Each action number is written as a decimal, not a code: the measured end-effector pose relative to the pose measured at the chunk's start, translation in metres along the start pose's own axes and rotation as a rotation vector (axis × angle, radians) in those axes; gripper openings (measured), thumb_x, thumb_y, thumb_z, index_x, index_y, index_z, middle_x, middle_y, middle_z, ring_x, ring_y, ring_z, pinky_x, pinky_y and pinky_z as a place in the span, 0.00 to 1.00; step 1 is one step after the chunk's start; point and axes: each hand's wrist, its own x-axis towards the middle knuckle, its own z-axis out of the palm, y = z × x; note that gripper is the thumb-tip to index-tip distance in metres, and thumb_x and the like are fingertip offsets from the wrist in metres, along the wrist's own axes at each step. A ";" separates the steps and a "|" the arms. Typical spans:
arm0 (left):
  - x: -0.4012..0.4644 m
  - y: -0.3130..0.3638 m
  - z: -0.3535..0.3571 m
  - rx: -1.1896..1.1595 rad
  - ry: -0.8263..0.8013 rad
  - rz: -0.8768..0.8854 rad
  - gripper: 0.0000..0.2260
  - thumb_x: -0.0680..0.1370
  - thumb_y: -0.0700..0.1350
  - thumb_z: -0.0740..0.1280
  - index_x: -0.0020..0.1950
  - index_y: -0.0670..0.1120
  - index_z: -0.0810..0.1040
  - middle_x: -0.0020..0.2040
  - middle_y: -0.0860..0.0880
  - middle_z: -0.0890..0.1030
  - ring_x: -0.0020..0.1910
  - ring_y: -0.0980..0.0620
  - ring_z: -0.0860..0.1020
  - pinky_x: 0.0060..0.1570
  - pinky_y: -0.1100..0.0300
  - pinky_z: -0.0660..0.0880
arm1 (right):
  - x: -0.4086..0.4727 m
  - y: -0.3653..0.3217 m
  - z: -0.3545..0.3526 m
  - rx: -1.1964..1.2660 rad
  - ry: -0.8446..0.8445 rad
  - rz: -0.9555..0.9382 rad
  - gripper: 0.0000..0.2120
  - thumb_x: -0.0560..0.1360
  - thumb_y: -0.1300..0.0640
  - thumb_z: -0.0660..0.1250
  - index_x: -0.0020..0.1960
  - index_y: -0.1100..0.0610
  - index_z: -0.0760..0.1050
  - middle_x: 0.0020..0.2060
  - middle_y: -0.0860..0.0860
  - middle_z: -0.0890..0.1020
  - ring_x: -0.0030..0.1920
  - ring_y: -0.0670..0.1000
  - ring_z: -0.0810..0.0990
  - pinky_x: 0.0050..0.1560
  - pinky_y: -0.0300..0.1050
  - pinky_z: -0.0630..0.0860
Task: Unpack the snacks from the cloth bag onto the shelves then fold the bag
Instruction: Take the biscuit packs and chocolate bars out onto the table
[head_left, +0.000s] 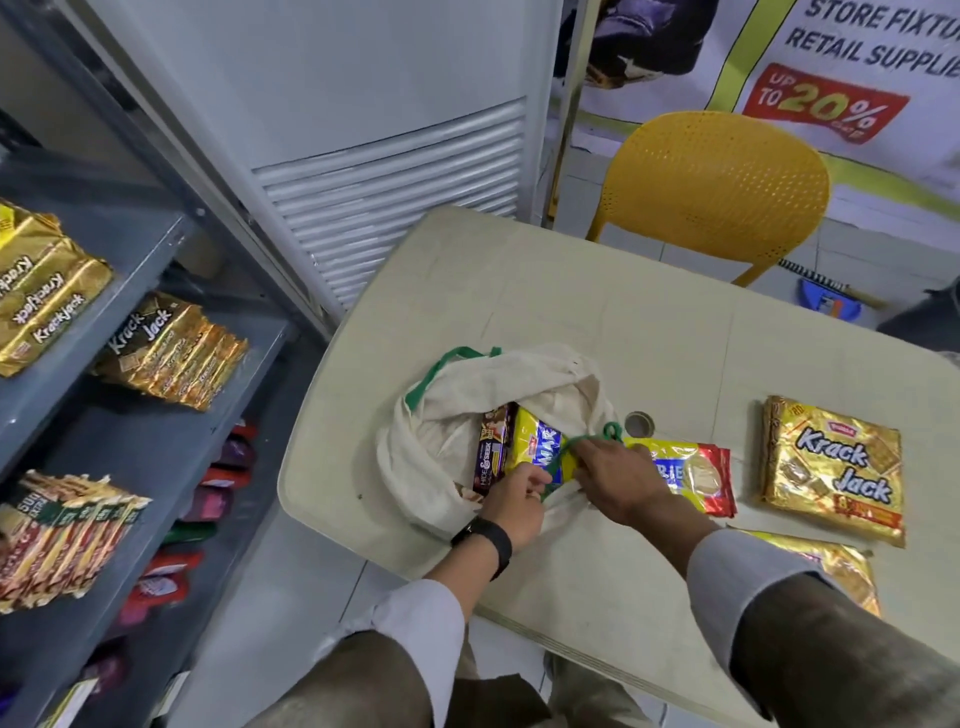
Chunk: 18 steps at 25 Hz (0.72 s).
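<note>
Both hands meet at the cloth bag (447, 441): left hand (517, 499) gripping its rim, right hand (618, 480) pinching the green handle (566, 452), at six o'clock on the table (597, 322).

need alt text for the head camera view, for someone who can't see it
A person's two hands, left hand and right hand, work at the mouth of a cloth bag on a pale table, with a yellow biscuit pack showing inside. A gold cracker pack lies on the table, and grey shelves at left hold more snacks.

Bag (467, 415) on table (649, 332), shelves (156, 291) left
</note>
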 end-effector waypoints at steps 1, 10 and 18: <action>0.002 -0.001 0.000 -0.027 0.044 -0.046 0.14 0.77 0.35 0.59 0.54 0.50 0.78 0.54 0.49 0.81 0.54 0.48 0.80 0.52 0.60 0.76 | 0.002 -0.001 -0.001 0.026 -0.015 0.014 0.17 0.77 0.53 0.60 0.66 0.49 0.72 0.62 0.50 0.80 0.63 0.57 0.78 0.60 0.57 0.69; 0.000 0.008 0.003 -0.678 -0.063 -0.713 0.12 0.84 0.43 0.57 0.57 0.42 0.80 0.48 0.43 0.86 0.43 0.44 0.83 0.41 0.53 0.82 | 0.023 -0.050 -0.028 0.121 0.077 -0.342 0.17 0.66 0.64 0.64 0.53 0.58 0.82 0.47 0.58 0.83 0.48 0.61 0.80 0.43 0.51 0.77; 0.011 0.024 0.017 -1.120 0.062 -0.717 0.17 0.83 0.41 0.62 0.71 0.38 0.71 0.68 0.37 0.75 0.68 0.39 0.75 0.65 0.46 0.72 | 0.051 -0.008 -0.037 0.243 0.141 0.037 0.23 0.75 0.62 0.63 0.71 0.59 0.70 0.66 0.59 0.75 0.66 0.62 0.75 0.60 0.55 0.77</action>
